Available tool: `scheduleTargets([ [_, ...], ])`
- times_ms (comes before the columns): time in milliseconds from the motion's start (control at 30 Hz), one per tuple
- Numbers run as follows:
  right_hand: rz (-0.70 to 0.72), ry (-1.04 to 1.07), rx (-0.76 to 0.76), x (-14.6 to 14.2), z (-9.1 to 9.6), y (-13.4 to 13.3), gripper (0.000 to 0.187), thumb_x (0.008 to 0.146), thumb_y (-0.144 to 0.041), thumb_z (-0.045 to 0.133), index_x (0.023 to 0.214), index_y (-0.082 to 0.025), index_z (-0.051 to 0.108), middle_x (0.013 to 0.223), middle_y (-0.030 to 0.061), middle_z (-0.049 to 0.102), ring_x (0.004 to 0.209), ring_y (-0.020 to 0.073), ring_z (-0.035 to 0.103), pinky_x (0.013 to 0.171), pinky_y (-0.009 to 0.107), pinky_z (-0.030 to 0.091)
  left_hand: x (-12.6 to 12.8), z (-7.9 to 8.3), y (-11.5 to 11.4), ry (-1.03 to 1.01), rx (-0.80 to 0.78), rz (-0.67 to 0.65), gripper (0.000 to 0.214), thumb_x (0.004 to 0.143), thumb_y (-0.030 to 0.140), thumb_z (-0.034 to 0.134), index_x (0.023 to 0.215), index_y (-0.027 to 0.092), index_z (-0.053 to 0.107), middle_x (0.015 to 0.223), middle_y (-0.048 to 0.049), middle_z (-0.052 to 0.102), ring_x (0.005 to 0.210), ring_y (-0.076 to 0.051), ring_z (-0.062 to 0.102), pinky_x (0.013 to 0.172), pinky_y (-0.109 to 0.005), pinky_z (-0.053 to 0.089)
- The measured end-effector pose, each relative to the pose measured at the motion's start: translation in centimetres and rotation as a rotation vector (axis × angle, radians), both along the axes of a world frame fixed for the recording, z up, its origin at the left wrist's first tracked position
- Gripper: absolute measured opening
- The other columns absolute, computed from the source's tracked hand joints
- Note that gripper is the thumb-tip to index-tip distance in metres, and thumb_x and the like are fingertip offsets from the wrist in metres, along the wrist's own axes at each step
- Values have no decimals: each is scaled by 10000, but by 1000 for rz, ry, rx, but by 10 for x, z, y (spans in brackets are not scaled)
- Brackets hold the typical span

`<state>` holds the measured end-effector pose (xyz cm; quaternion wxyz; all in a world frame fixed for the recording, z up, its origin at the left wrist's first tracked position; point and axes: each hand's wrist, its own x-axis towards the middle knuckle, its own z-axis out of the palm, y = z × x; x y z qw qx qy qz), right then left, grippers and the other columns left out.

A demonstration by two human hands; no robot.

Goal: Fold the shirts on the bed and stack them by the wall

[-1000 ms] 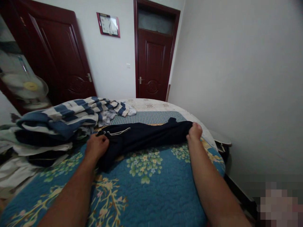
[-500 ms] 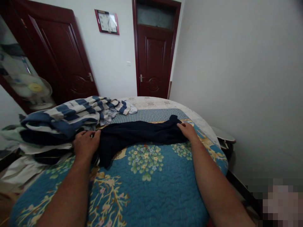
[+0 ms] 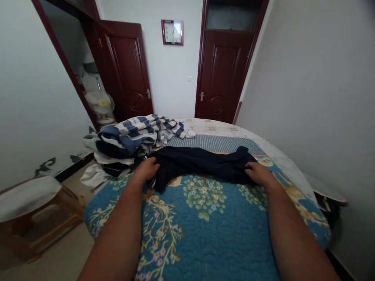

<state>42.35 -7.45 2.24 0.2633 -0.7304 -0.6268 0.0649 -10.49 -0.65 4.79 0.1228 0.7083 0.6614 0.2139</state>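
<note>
A dark navy garment (image 3: pixel 202 164) lies stretched sideways across the blue floral quilt (image 3: pixel 205 230) on the bed. My left hand (image 3: pixel 146 170) rests on the garment's left end, fingers curled onto the cloth. My right hand (image 3: pixel 258 173) lies on its right end, fingers laid flat over the fabric. Both forearms reach forward over the quilt.
A heap of blue-and-white striped clothes (image 3: pixel 131 136) is piled at the bed's left edge. A wooden stool (image 3: pixel 32 207) stands on the floor at the left. A fan (image 3: pixel 101 105) stands by an open dark red door; a second door (image 3: pixel 221 76) and a wall clock (image 3: pixel 172 32) are at the back.
My view has swung left, bringing the stool and left wall into sight. Both hands have gone from pinching the garment's ends to lying on them, and the garment lies flatter.
</note>
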Motion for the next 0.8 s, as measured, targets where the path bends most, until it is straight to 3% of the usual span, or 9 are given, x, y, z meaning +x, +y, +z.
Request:
scheduleTargets([
  [133,-546,187,544,15,11,0,355,863,-284,521,1086,-159,768,1004,117,746,941,269,665,936,399,523,-1,8,3,-458,264,157,300,885,449,550,906,194,706,937,-67,757,918,-246,690,831,-328,520],
  [233,-793,316,715,29,12,-1,369,888,-369,521,1052,-141,761,919,96,711,856,264,627,879,412,533,-3,7,5,-604,393,294,357,875,485,583,994,177,721,992,-73,764,942,-241,693,868,-328,533],
  [367,-800,418,658,32,7,0,309,871,-348,532,936,-140,751,795,60,658,772,242,600,802,380,536,-1,-4,9,-560,388,214,314,839,369,625,1060,180,745,1099,-89,782,1047,-247,703,994,-349,521],
  [433,-796,417,655,30,5,0,302,864,-333,540,944,-138,756,819,76,675,798,257,622,824,390,540,0,-10,12,-589,361,156,413,812,276,617,1201,189,727,1245,-92,765,1150,-241,696,1039,-339,510],
  [500,-811,401,661,30,4,1,318,866,-346,557,987,-141,767,887,104,708,856,280,649,877,410,540,-2,-11,13,-563,326,194,522,802,223,608,1317,185,680,1365,-119,724,1232,-253,680,1052,-342,504],
  [567,-828,409,654,33,2,3,340,859,-362,585,1034,-145,779,952,126,733,902,295,668,910,417,539,-4,-9,12,-443,227,294,534,834,266,634,1354,143,647,1367,-191,715,1250,-310,682,1035,-388,508],
  [667,-856,491,631,39,-6,8,386,819,-360,628,1094,-145,793,979,111,748,898,288,681,893,408,550,-6,-2,4,-200,52,397,635,895,483,659,1383,82,594,1279,-288,727,1223,-412,689,991,-469,508],
  [733,-863,574,619,41,-12,12,415,792,-351,644,1118,-145,797,955,80,748,854,268,679,848,390,559,-4,4,-4,-57,-6,376,712,905,583,643,1402,78,576,1268,-305,719,1209,-436,688,978,-486,509],
  [800,-859,650,625,40,-17,14,415,776,-338,643,1105,-139,800,910,53,740,802,243,666,791,359,560,1,11,-11,71,49,315,679,902,600,649,1367,107,622,1292,-294,701,1211,-437,675,996,-496,502],
])
